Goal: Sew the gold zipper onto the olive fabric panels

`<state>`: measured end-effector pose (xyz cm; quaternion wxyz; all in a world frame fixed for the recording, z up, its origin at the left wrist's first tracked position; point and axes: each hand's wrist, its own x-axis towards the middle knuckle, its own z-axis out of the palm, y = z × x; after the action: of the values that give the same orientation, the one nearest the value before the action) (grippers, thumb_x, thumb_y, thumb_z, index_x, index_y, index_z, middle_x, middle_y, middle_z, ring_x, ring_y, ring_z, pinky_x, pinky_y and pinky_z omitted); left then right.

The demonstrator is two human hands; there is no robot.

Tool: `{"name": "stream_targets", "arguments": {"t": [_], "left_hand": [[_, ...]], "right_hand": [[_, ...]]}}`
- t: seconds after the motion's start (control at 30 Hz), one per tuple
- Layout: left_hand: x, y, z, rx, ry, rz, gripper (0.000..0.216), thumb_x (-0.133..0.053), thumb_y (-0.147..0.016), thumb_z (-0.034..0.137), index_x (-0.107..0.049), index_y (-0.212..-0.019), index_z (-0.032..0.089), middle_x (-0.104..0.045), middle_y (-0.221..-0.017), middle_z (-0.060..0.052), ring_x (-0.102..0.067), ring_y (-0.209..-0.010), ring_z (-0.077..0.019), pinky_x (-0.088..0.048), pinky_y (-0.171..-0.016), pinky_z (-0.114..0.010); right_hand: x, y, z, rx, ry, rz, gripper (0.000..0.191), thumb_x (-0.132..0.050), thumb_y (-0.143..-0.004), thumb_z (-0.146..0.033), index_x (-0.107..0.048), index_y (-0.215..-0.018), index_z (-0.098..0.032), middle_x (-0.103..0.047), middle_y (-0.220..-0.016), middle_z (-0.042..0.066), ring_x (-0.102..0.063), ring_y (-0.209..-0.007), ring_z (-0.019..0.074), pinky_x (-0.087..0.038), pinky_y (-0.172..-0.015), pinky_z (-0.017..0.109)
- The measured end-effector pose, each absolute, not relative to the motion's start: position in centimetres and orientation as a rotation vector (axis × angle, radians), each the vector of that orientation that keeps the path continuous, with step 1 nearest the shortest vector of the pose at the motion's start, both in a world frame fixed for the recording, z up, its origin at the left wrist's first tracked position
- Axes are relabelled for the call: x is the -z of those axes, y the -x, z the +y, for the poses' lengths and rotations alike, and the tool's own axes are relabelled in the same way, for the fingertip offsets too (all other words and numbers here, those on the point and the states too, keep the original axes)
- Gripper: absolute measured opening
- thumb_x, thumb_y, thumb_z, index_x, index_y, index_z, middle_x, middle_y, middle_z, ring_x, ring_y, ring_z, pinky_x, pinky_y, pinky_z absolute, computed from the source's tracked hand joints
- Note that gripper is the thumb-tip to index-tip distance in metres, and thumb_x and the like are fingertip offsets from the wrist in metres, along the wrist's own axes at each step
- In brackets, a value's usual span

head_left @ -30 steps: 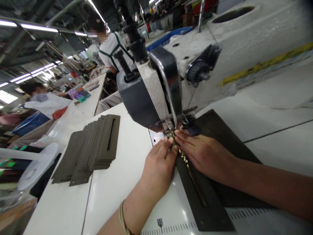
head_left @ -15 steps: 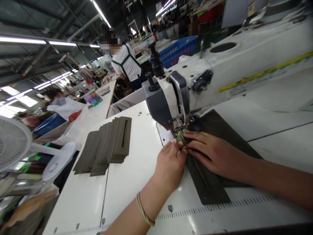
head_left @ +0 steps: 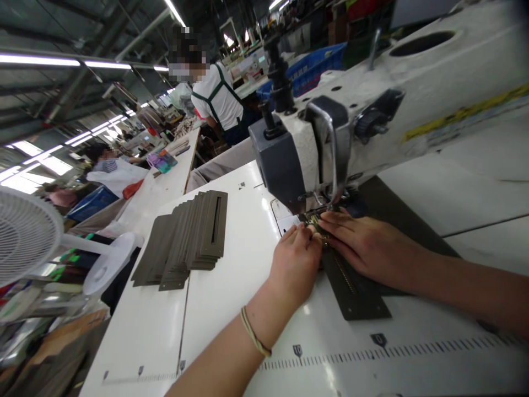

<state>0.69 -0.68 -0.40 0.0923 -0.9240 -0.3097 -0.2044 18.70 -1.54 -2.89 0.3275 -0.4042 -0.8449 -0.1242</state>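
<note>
A dark olive panel [head_left: 363, 306] with a brass-toothed zipper [head_left: 344, 273] along it lies under the needle area of a sewing machine [head_left: 285, 165]. My left hand [head_left: 296, 256] is closed, its fingertips pinching at the zipper just in front of the presser foot. Flat on the panel, to the right of the zipper, rests my right hand [head_left: 367, 242], fingers stretched toward the foot. A larger dark sheet [head_left: 397, 220] extends beneath and behind the right hand. The needle and the tips of my left fingers are partly hidden.
A fanned stack of olive slotted panels [head_left: 185, 240] sits on the white table [head_left: 231, 331] at left. Beyond the table's left edge stands a white fan [head_left: 28, 237]. A person in a white shirt [head_left: 219, 99] stands farther back, near a blue crate [head_left: 316, 69].
The panel with its zipper has slid farther under the machine, away from the table's front ruler. Both hands have moved along with it. The view has shifted a little.
</note>
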Motion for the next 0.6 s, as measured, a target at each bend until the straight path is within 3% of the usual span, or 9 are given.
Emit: {"name": "stream_targets", "arguments": {"t": [0.23, 0.43, 0.6], "left_hand": [[-0.1, -0.7, -0.3, 0.538, 2.792, -1.062, 0.012, -0.052, -0.091, 0.013, -0.064, -0.089, 0.011, -0.061, -0.096, -0.011, -0.061, -0.092, -0.0226, -0.058, -0.08, -0.035], [0.2, -0.6, -2.5, 0.695, 2.722, -0.954, 0.017, -0.047, -0.093, 0.011, -0.063, -0.096, 0.009, -0.066, -0.097, -0.012, -0.064, -0.096, -0.0227, -0.054, -0.094, -0.04], [0.4, -0.5, -2.7, 0.725, 2.737, -0.887, 0.019, -0.044, -0.095, 0.011, -0.063, -0.094, 0.011, -0.068, -0.096, -0.01, -0.065, -0.1, -0.0232, -0.053, -0.097, -0.043]], "right_hand": [[2.9, -19.0, -0.4, 0.146, 1.13, -2.157, 0.026, -0.044, -0.092, -0.02, -0.066, -0.102, -0.01, -0.071, -0.095, 0.013, -0.068, -0.083, 0.0245, -0.057, -0.075, 0.038], [3.6, -19.2, -0.7, 0.054, 1.183, -2.074, 0.02, -0.051, -0.09, -0.021, -0.069, -0.095, -0.014, -0.071, -0.099, 0.011, -0.067, -0.091, 0.0233, -0.056, -0.081, 0.037], [3.5, -19.3, -0.5, 0.013, 1.267, -2.077, 0.017, -0.057, -0.088, -0.023, -0.072, -0.091, -0.017, -0.072, -0.097, 0.009, -0.068, -0.087, 0.0219, -0.057, -0.078, 0.034]]}}
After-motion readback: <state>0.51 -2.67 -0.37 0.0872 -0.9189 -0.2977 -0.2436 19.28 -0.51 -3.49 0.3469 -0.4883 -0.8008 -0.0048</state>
